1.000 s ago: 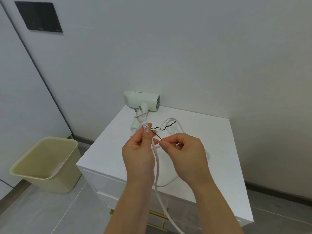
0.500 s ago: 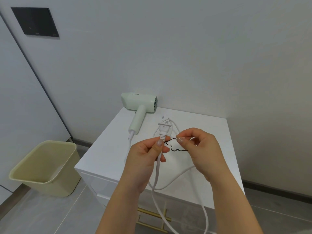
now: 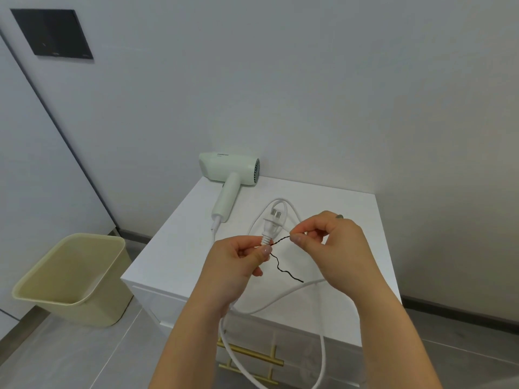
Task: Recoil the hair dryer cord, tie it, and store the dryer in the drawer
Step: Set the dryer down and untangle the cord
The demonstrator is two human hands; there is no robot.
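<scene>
The hair dryer (image 3: 229,169) lies flat at the back left of the white surface (image 3: 337,200), by the wall. Its fat part runs left to right w/ the grille end on the right. Its handle points toward the person. The white cord (image 3: 215,234) comes out of the handle, loops on top & hangs off the front. The left hand (image 3: 233,265) pinches the cord just under the plug (image 3: 271,224), prongs pointing up & away. The right hand (image 3: 334,248) pinches one end of a wiggly black twist tie (image 3: 283,269); the other end hangs free. A tan bin (image 3: 70,279) sits on the floor, left.
</scene>
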